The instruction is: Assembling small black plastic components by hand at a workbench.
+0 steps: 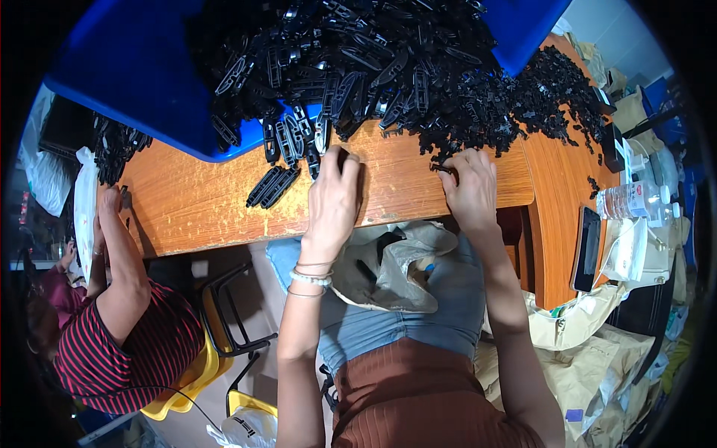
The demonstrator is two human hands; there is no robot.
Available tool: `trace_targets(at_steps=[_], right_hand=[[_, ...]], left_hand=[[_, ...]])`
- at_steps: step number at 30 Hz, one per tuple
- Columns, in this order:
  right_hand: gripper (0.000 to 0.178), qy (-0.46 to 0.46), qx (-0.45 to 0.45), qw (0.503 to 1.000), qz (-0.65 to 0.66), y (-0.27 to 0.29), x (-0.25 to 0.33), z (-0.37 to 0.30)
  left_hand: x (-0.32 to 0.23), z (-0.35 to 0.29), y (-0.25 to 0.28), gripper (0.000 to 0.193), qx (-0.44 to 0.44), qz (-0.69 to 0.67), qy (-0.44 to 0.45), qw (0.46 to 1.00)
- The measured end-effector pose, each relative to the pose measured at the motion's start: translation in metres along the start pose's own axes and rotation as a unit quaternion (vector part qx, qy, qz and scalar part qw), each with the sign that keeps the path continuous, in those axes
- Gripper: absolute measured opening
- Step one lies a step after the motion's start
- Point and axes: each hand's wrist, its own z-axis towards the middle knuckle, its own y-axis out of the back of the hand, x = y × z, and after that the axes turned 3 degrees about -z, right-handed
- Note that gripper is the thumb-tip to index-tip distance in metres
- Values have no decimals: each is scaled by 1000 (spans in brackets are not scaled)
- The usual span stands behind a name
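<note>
My left hand rests at the near edge of a pile of long oval black plastic parts. Its fingers are curled closed, and whatever is between them is hidden. One long part lies right beside the fingers. Farther right, thumb and fingers of my right hand pinch a small black plastic piece. It is just in front of a heap of small black pieces. Left of my left hand, several oval parts lie side by side in a row on the wooden table.
A blue bin lies tipped, its parts spilling onto the table. A phone and clear bottles are at the right. On the left, a person in a striped top works at the table. A pale cloth bag covers my lap.
</note>
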Motion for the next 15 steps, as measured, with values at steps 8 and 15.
trace_targets(at_steps=[8, 15], right_hand=[[8, 76, -58, 985, 147, 2, 6, -5], [13, 98, -3, 930, 355, 22, 45, -12]], left_hand=[[-19, -29, -6, 21, -23, -562, 238, 792], [-34, -34, 12, 25, 50, -588, 243, 770]])
